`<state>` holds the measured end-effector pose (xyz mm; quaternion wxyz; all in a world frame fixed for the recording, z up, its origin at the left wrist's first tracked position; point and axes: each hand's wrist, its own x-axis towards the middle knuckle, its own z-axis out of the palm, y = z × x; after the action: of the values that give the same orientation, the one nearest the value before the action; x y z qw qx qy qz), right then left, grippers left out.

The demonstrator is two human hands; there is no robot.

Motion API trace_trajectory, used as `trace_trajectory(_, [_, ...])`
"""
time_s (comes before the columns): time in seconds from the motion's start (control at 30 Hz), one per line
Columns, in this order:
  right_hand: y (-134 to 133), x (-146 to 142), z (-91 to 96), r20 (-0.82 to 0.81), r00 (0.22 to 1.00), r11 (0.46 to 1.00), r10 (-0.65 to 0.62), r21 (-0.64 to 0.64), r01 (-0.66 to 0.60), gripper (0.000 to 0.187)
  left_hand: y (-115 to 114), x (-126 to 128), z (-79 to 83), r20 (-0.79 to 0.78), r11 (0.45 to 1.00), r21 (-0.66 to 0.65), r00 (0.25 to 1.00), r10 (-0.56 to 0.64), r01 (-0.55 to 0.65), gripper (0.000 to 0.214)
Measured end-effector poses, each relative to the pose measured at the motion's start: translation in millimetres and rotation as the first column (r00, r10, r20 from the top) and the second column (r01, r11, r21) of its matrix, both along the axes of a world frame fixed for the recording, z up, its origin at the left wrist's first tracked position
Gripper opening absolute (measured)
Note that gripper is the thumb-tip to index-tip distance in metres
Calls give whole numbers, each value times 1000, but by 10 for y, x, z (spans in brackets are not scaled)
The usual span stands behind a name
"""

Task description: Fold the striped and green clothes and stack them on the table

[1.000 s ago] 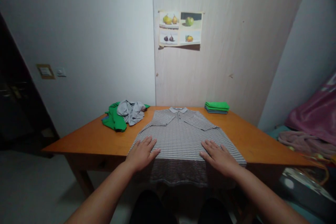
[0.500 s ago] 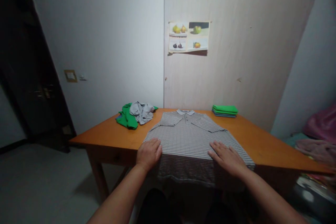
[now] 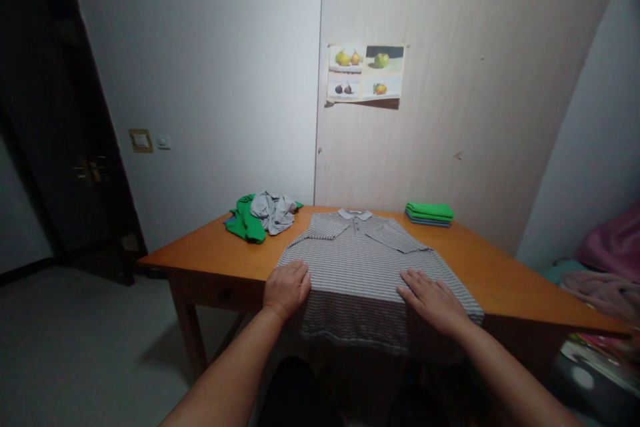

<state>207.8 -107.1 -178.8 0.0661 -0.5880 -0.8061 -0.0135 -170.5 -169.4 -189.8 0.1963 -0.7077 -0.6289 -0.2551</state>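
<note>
A grey striped polo shirt (image 3: 353,260) lies spread on the table, collar at the far side and both sleeves folded inward over its front. Its lower part hangs down over the near table edge. My left hand (image 3: 287,288) rests on the shirt's left side at that edge, palm down, fingers stretched forward and close together. On the right side of the cloth, my right hand (image 3: 430,298) lies flat with its fingers a little spread. Neither hand grips the fabric.
The orange wooden table (image 3: 210,255) stands against the wall. A crumpled heap of green clothing (image 3: 247,221) and grey clothing (image 3: 274,211) sits at the back left. Folded green cloth (image 3: 430,211) tops a small stack at the back right. More fabric (image 3: 600,290) lies beyond the right edge.
The camera view has shifted slightly. Both hands stay on the shirt in nearly the same places, and the shirt lies as before.
</note>
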Motion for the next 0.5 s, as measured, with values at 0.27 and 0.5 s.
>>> trace_trajectory(0.27, [-11, -11, 5, -3, 1000, 1000, -2, 3, 2, 75, -10, 17, 30, -39, 999, -19, 999, 27, -27, 42])
trace_trajectory(0.5, [-3, -2, -18, -9, 1000, 1000, 8, 18, -7, 74, -1, 9, 7, -33, 1000, -18, 999, 19, -20, 40])
